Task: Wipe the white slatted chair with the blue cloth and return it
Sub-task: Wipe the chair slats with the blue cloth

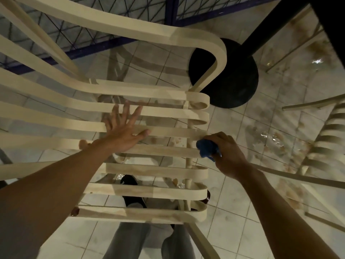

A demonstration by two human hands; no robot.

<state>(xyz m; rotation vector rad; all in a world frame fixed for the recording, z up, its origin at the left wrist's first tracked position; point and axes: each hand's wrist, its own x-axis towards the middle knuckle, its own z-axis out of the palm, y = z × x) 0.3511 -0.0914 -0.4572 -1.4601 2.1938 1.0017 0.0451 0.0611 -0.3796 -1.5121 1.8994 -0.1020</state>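
The white slatted chair fills the middle of the head view, its curved slats running left to right below me. My left hand lies flat on the middle slats with the fingers spread. My right hand is closed around the bunched blue cloth and presses it against the rounded right end of a slat. Only a small part of the cloth shows past my fingers.
A black round table base with its dark post stands on the tiled floor just beyond the chair. A second slatted chair is at the right. A blue-framed mesh fence runs along the far side. My legs and dark shoes are under the chair.
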